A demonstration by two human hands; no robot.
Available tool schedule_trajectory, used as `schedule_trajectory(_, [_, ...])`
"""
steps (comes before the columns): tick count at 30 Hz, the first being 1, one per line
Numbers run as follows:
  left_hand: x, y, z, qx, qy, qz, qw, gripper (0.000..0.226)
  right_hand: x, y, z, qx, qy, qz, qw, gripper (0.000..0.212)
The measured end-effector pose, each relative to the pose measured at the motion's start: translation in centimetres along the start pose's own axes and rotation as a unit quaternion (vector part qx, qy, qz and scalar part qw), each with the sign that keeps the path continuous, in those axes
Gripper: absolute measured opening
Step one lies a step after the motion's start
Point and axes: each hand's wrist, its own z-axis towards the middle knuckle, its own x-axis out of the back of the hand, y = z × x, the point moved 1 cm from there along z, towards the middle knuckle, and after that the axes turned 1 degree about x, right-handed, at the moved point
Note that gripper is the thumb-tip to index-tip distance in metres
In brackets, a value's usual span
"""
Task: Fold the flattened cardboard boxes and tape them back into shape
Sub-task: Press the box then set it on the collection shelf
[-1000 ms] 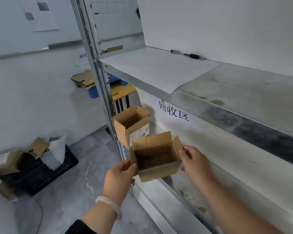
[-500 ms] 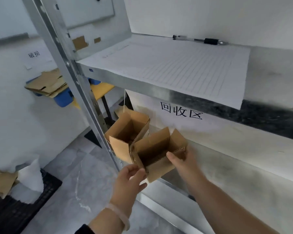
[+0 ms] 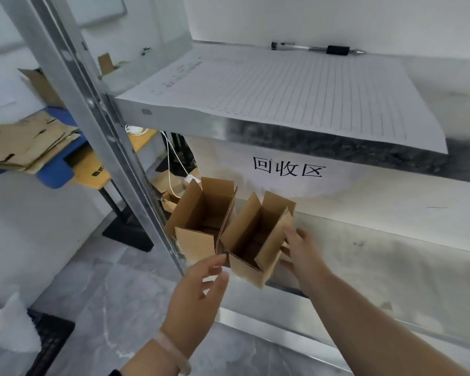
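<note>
We are holding our left hand [image 3: 198, 289] released, fingers loose, touching the near corner of the open box [image 3: 251, 241], which is standing at the front of the lower shelf [image 3: 377, 270] against a second box [image 3: 198, 213]. Our right hand [image 3: 300, 252] is lying on its right wall; gripping or only pressing, we cannot tell. We are best pushing it in squarely. Flattened cardboard [image 3: 30, 142] is lying leftward, lined paper [image 3: 296, 90] above.

A person's right hand [image 3: 303, 249] touches the right wall of an open cardboard box [image 3: 248, 271] on a metal lower shelf [image 3: 377, 267], just beside a second open box [image 3: 193, 241]. The left hand [image 3: 196, 291] reaches toward its near corner, fingers loose. On the upper shelf [image 3: 445, 85] lie a ruled sheet [image 3: 296, 88] and a pen [image 3: 318, 48].
</note>
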Motion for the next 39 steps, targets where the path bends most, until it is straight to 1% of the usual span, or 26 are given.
schedule_trajectory(2, [1.0,0.7,-0.3,-0.058,0.007,0.087,0.994,0.036,-0.6,-0.5,-0.1,-0.002,-0.023,0.066,0.998,0.058])
schedule_trajectory(3, [1.4,1.0,-0.4,-0.097,0.016,0.126,0.987,0.04,-1.0,-0.9,-0.3,0.001,-0.045,0.088,0.995,0.053])
schedule_trajectory(4, [1.7,1.5,-0.4,-0.139,0.023,0.154,0.978,0.041,-1.3,-1.1,-0.6,0.005,-0.066,0.089,0.994,0.051])
schedule_trajectory(5, [1.9,1.9,-0.3,-0.176,0.025,0.174,0.968,0.042,-1.6,-1.2,-0.9,0.01,-0.086,0.066,0.994,0.052])
schedule_trajectory(6, [1.9,2.4,0.0,-0.207,0.023,0.195,0.958,0.044,-1.7,-1.2,-1.2,0.018,-0.1,0.018,0.995,0.054])
schedule_trajectory(7, [1.8,2.9,0.3,-0.233,0.017,0.219,0.947,0.047,-1.6,-1.2,-1.5,0.035,-0.109,-0.055,0.992,0.056])
schedule_trajectory(8, [1.6,3.4,0.8,-0.259,0.011,0.243,0.935,0.048,-1.3,-1.3,-1.7,0.067,-0.113,-0.144,0.981,0.056])
schedule_trajectory(9, [1.2,3.9,1.3,-0.281,0.002,0.261,0.924,0.05,-0.8,-1.3,-2.1,0.107,-0.113,-0.228,0.961,0.056])
schedule_trajectory(11, [-0.1,5.3,2.4,-0.314,-0.017,0.286,0.905,0.053,1.0,-1.5,-3.1,0.174,-0.101,-0.347,0.916,0.056])
schedule_trajectory(14, [-3.1,7.6,3.5,-0.372,-0.033,0.289,0.881,0.053,5.8,-0.9,-5.7,0.248,-0.021,-0.442,0.862,0.064])
schedule_trajectory(16, [-6.0,9.3,3.7,-0.408,-0.048,0.293,0.863,0.053,9.3,-0.4,-8.3,0.283,0.059,-0.461,0.839,0.068])
schedule_trajectory(18, [-9.4,11.6,3.2,-0.448,-0.062,0.305,0.838,0.053,13.1,-0.3,-10.8,0.306,0.147,-0.483,0.807,0.071])
schedule_trajectory(21, [-15.0,16.1,1.3,-0.506,-0.089,0.322,0.796,0.052,19.5,-0.7,-14.3,0.288,0.252,-0.534,0.754,0.075])
schedule_trajectory(23, [-18.7,19.2,-0.7,-0.538,-0.098,0.308,0.779,0.053,24.0,-0.9,-16.9,0.264,0.309,-0.536,0.74,0.078])
schedule_trajectory(27, [-25.3,24.4,-6.8,-0.598,-0.129,0.257,0.748,0.055,32.5,0.0,-22.7,0.222,0.394,-0.523,0.723,0.08])
schedule_trajectory(30, [-30.4,27.5,-12.4,-0.635,-0.149,0.224,0.724,0.056,38.4,1.9,-27.2,0.187,0.43,-0.515,0.718,0.08])
schedule_trajectory(37, [-43.1,34.4,-26.4,-0.671,-0.188,0.142,0.703,0.053,53.2,7.8,-38.2,0.11,0.497,-0.499,0.702,0.08])
schedule_trajectory(39, [-46.5,35.6,-29.9,-0.682,-0.202,0.129,0.691,0.053,56.8,9.2,-40.8,0.094,0.514,-0.493,0.696,0.08])
